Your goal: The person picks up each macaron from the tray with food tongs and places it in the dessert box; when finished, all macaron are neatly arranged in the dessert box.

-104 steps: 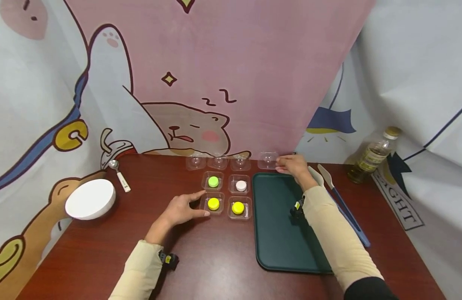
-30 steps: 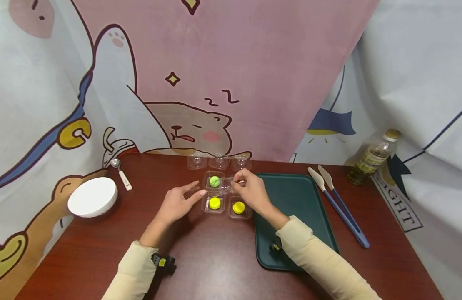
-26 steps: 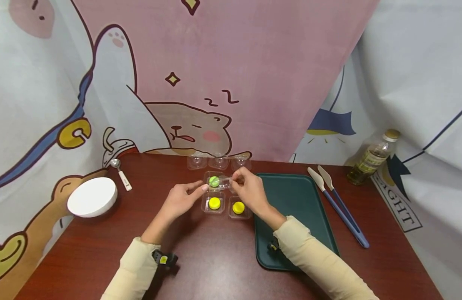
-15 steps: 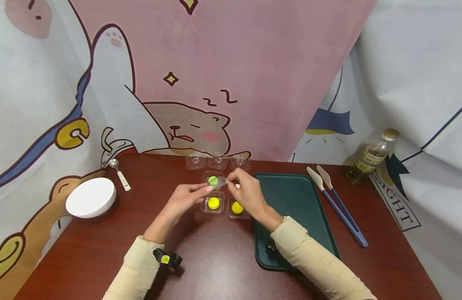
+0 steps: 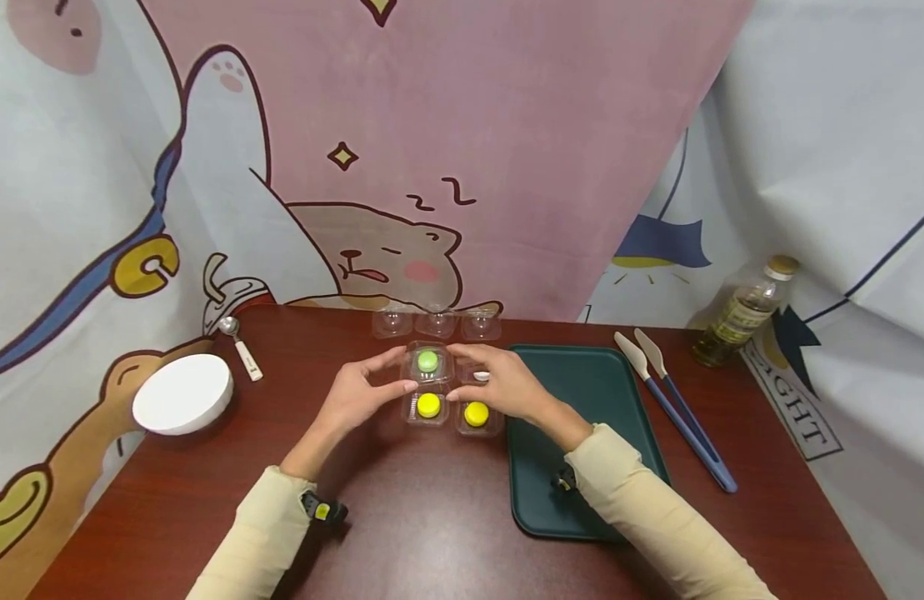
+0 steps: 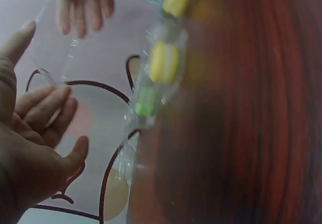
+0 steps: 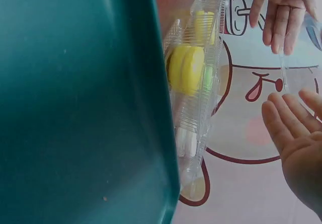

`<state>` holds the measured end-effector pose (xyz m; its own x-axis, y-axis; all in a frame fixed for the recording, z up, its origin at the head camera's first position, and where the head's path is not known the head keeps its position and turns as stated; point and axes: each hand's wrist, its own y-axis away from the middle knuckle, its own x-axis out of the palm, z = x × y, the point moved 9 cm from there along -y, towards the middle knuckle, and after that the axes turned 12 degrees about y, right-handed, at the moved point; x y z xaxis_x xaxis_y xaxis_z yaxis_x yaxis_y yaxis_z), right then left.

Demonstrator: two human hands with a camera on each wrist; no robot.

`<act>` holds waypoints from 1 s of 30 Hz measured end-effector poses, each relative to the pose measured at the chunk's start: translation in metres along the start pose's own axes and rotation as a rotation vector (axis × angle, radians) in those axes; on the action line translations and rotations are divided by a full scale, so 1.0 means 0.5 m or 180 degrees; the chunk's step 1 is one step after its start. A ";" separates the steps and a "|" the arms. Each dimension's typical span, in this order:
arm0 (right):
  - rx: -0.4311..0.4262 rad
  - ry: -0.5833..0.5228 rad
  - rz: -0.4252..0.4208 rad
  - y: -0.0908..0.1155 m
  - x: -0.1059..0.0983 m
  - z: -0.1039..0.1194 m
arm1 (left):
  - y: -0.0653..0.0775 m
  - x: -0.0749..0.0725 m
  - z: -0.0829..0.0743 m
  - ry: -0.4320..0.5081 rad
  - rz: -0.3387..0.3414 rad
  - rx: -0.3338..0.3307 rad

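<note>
A pink and white curtain printed with cartoon animals [image 5: 544, 150] hangs behind a reddish-brown, wood-grained counter [image 5: 402, 517]. On the right half of the counter lies a dark green rectangular tray [image 5: 589, 383], partly covered by the person's right arm in a cream sleeve [image 5: 656, 517]. To the right of the tray lies a pair of long blue-handled tongs [image 5: 694, 437] with beige tips.

Near the middle of the counter, the person's left hand [image 5: 357, 398] and right hand [image 5: 508, 383] face each other and hold one clear square plastic lid [image 5: 427, 374] between them. Each hand grips its own side of the lid, thumb and index finger spread toward the corners. The lid is over the rear left container; in the blurred left wrist view it seems clear of what lies beneath.

A round white bowl [image 5: 182, 396] stands at the left, a clear bottle of yellowish liquid [image 5: 735, 323] at the right rear. Near the bowl lies a metal scoop with a white handle [image 5: 247, 357].

Just beside the tray's left edge, four clear square plastic containers [image 5: 493, 425] stand two by two. Behind them, three clear domed plastic lids [image 5: 435, 323] lie in a row.

Each container holds one round macaron: green [image 5: 427, 362] at rear left, white [image 5: 481, 377] at rear right, partly hidden by the right hand, and yellow [image 5: 428, 406] in both front ones.
</note>
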<state>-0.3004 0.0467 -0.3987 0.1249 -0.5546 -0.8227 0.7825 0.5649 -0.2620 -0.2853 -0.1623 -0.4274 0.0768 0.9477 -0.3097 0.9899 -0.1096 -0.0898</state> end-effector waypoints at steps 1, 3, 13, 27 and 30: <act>0.0008 -0.0027 0.0035 0.000 0.001 -0.002 | -0.001 0.000 -0.002 -0.0057 0.0010 0.0088; 0.0042 -0.0067 0.0071 -0.001 0.002 -0.006 | -0.002 0.000 -0.005 -0.0159 0.0033 0.0235; 0.0167 0.0036 0.0197 0.000 0.020 -0.008 | 0.001 0.001 -0.015 -0.0419 0.0115 0.0583; 0.0237 0.0784 0.0138 0.006 0.052 0.000 | -0.001 0.007 0.011 -0.0973 0.0426 0.0572; 0.0228 0.0958 0.0150 0.007 0.063 -0.001 | -0.001 0.013 0.020 -0.1051 0.0507 0.0596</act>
<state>-0.2942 0.0316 -0.4257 -0.0157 -0.3170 -0.9483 0.8225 0.5352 -0.1925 -0.2867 -0.1590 -0.4389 0.1548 0.7708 -0.6180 0.9276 -0.3287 -0.1776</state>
